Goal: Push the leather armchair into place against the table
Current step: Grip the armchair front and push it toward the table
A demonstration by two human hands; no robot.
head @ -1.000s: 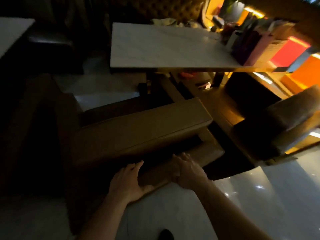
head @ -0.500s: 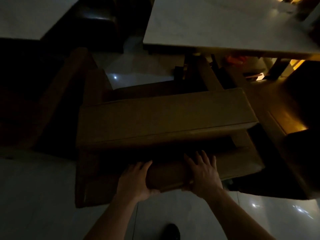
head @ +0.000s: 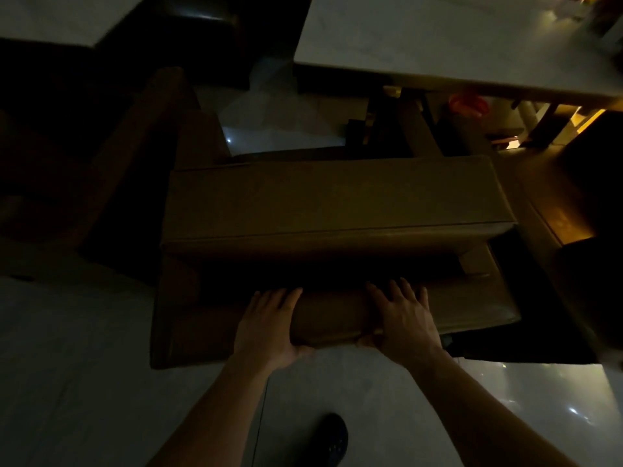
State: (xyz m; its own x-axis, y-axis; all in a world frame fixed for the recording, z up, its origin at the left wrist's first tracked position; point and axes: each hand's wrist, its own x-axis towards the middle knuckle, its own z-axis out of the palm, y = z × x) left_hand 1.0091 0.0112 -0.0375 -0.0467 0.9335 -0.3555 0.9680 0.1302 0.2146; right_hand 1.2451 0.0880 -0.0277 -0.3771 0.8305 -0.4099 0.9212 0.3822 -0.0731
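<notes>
Left hand [head: 266, 326] lies on the near edge of the leather armchair [head: 337, 203], fingers laid forward over the top of the rounded back rail and the thumb hooked under its near side, so it is clamped on that rail. Just to its right, with a stretch of bare rail between them, the right hand [head: 403, 320] rests on the same rail, fingers spread and reaching over the top, the thumb tucked beneath; it grips the rail too. Both forearms come in from the bottom of the view.

The armchair is brown, seen from above and behind, its wide back cushion running across the middle of the room in front of the person. It stands on a pale glossy floor [head: 84, 382], facing the pale marble-topped surface [head: 438, 45] at upper right. Dark table legs show between the two, and whether the chair touches the surface cannot be told in this dim light.

At far left another brown chair [head: 128, 156] sits in shadow. A dark shoe [head: 332, 439] shows on the floor between the forearms. At far right a neighbouring seat [head: 556, 214] catches warm orange light.
</notes>
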